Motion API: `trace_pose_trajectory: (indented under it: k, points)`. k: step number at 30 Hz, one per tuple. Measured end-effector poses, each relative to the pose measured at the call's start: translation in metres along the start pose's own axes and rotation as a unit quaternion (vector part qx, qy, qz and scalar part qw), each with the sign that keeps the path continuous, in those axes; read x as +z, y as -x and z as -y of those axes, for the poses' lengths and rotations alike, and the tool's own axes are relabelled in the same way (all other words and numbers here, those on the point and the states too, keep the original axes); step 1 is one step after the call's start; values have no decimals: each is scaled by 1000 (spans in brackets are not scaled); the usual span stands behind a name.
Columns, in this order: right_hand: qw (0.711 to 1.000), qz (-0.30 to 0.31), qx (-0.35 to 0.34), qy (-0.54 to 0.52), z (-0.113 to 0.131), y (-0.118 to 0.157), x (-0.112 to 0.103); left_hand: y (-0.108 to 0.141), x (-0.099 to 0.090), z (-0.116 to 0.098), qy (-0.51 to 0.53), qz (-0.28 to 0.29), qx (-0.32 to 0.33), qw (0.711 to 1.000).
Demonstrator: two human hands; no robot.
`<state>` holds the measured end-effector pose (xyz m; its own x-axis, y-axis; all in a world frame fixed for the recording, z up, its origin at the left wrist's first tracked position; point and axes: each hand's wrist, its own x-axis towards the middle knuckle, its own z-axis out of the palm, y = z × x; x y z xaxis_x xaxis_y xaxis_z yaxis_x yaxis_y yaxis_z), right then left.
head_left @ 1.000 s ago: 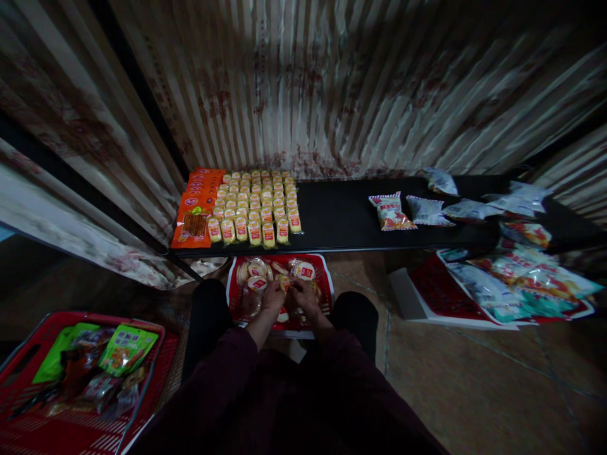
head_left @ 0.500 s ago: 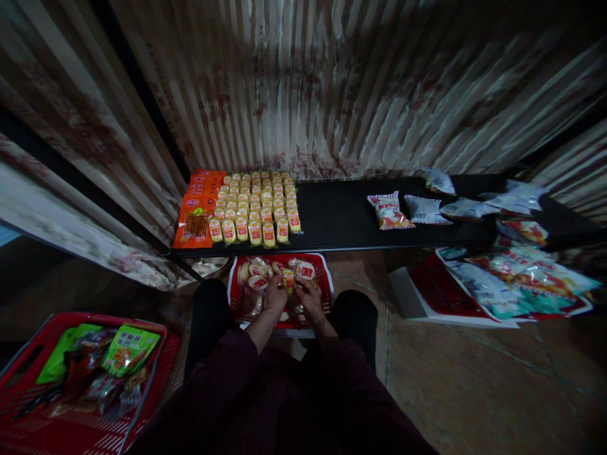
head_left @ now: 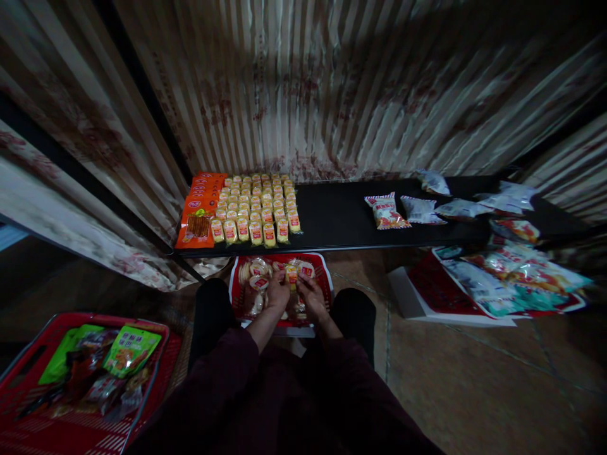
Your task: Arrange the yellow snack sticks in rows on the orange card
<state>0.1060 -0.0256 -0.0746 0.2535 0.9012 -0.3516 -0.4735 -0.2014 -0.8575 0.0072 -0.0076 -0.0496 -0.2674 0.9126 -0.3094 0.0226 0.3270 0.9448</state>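
Note:
Between my knees stands a red basket [head_left: 329, 278] with a white rim, filled with wrapped round snack cakes [head_left: 259, 282]. Above it, my left hand [head_left: 277, 292] and my right hand [head_left: 312, 297] pinch one small yellow wrapped snack cake [head_left: 291, 276] from both sides, its red label facing up. Just past the basket, rows of similar yellow packaged cakes [head_left: 256, 232] stand on the black shelf [head_left: 332, 218]. Flat orange snack packets [head_left: 196, 221] lie against the left side of those rows.
Several small snack bags [head_left: 387, 210] lie on the shelf's right part. A second basket [head_left: 422, 287] heaped with larger bags stands at floor level on the right. At lower left is a red basket [head_left: 156, 379] holding green pouches [head_left: 131, 349]. A striped curtain [head_left: 303, 88] hangs behind the shelf.
My hands have lifted the yellow cake slightly and moved it a little right, and its label shows more plainly. The view has shifted slightly.

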Motion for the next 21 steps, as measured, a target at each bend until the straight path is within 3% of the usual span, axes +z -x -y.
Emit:
trace_pose_trajectory:
  k: [11,21]
  points:
    - [999,5,-25,29,7,3,4,7,-3,-20,-36,3,6,999]
    - [997,20,-52,50,19,10,8,8,-6,-18,20,35,-8,999]
